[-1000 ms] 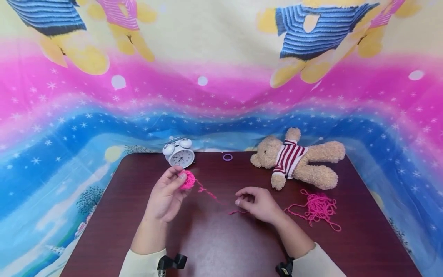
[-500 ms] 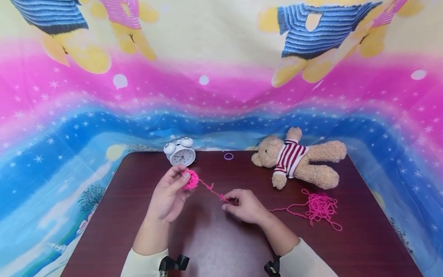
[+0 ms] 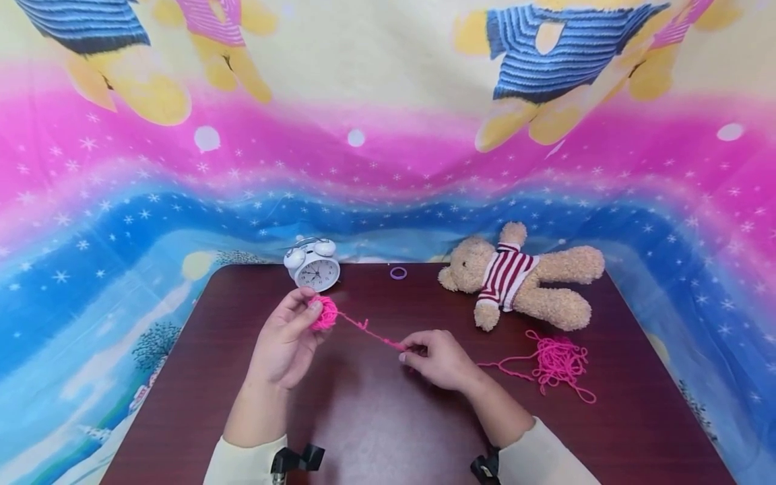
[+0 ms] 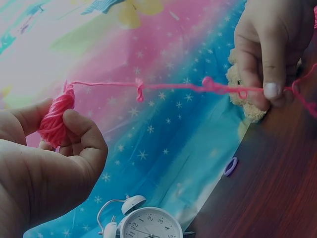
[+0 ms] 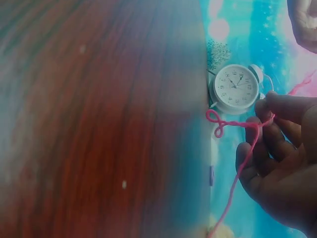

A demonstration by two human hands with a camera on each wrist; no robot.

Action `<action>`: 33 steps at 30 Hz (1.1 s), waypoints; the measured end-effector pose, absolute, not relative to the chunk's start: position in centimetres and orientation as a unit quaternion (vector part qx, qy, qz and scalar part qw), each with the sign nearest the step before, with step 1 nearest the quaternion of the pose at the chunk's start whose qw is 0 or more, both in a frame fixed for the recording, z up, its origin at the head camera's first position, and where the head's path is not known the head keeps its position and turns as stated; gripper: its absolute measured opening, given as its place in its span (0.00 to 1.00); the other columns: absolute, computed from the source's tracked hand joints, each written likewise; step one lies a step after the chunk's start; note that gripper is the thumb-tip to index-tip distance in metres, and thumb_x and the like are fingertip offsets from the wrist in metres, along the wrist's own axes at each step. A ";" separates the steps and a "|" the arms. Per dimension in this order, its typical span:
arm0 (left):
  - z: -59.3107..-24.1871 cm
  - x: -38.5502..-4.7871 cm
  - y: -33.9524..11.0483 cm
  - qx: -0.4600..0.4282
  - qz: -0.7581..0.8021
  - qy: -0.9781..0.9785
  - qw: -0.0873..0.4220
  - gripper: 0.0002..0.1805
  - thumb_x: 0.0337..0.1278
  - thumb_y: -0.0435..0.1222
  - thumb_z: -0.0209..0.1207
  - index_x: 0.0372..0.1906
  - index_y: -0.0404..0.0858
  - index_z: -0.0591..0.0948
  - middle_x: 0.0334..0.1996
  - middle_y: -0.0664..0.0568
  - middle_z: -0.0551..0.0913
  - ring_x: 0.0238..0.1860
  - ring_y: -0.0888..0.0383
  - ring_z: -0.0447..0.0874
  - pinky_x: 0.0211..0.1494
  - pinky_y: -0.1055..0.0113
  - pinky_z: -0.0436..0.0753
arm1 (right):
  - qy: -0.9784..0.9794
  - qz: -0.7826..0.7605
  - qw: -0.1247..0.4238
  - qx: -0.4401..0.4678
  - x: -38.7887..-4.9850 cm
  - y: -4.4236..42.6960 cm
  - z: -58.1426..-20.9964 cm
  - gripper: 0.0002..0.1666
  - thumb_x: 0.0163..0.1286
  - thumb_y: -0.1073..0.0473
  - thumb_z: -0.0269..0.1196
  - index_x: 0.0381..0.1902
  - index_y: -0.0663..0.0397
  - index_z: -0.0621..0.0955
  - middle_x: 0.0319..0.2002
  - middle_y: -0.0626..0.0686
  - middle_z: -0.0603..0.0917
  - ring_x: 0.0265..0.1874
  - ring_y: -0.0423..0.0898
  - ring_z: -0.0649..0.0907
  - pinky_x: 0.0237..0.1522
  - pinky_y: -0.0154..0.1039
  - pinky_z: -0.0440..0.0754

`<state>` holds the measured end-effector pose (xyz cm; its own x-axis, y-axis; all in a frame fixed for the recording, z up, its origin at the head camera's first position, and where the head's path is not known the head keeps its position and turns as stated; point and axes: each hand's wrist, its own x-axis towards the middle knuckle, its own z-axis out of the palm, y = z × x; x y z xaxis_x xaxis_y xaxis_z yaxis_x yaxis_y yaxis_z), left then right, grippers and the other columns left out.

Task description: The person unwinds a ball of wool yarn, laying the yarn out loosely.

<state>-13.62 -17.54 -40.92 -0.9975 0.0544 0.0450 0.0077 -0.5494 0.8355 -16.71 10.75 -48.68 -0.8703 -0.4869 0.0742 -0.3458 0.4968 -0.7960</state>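
Pink yarn, wound into a small bundle (image 3: 324, 313), sits raised over the far left part of the dark wooden tabletop (image 3: 364, 417), in front of the white alarm clock (image 3: 316, 271). The left hand (image 3: 285, 340) pinches it between thumb and fingers. The right hand (image 3: 445, 360), fingers bent, nips the strand (image 4: 171, 86) that leaves the bundle between thumb and fingertips.

What has just changed is the line between them: a second ago it looked slack and blurred near the right fingers, and now it runs almost straight, sloping down from bundle to right hand. The hands have also drawn slightly further apart since the last look. For the work on the yarn, this seems to mean the length is under control, with its kinks and small loops standing clear. The right wrist picture is dim, so whether the loops beside the right fingertips are true knots cannot be told.

Past the right hand, the yarn trails across the table to a loose tangle (image 3: 559, 364), below a teddy bear (image 3: 508, 281) in a striped shirt. Between clock and bear lies a purple ring (image 3: 398, 273).
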 end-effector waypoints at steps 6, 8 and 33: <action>-40.9 -13.6 -18.5 0.033 0.882 0.469 0.009 0.12 0.77 0.25 0.51 0.50 0.45 0.76 0.42 0.53 0.84 0.39 0.60 0.86 0.43 0.68 0.84 | 0.840 -0.481 0.102 -0.229 -17.0 11.8 -48.6 0.10 0.69 0.61 0.71 0.47 0.58 0.87 0.31 0.44 0.89 0.27 0.49 0.89 0.28 0.35 0.83; -40.9 -13.6 -18.8 0.033 0.885 0.465 0.006 0.12 0.76 0.24 0.51 0.50 0.45 0.77 0.42 0.53 0.84 0.39 0.60 0.86 0.43 0.68 0.84 | 0.835 -0.491 0.110 -0.222 -17.1 12.3 -48.5 0.11 0.69 0.61 0.72 0.47 0.59 0.87 0.32 0.46 0.90 0.28 0.51 0.90 0.27 0.34 0.82; -41.7 -12.9 -24.0 0.053 0.914 0.400 -0.032 0.13 0.78 0.23 0.47 0.50 0.40 0.79 0.42 0.48 0.87 0.40 0.57 0.88 0.43 0.67 0.85 | 0.874 -0.458 0.074 -0.145 -17.6 19.2 -48.2 0.07 0.70 0.53 0.72 0.43 0.47 0.89 0.31 0.49 0.89 0.27 0.46 0.87 0.32 0.37 0.81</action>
<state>-12.90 -24.03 -41.66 -0.9924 -0.0154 0.1224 0.1004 -0.6777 0.7284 -17.56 19.21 -48.18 -0.9470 -0.3212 0.0033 -0.1854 0.5383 -0.8221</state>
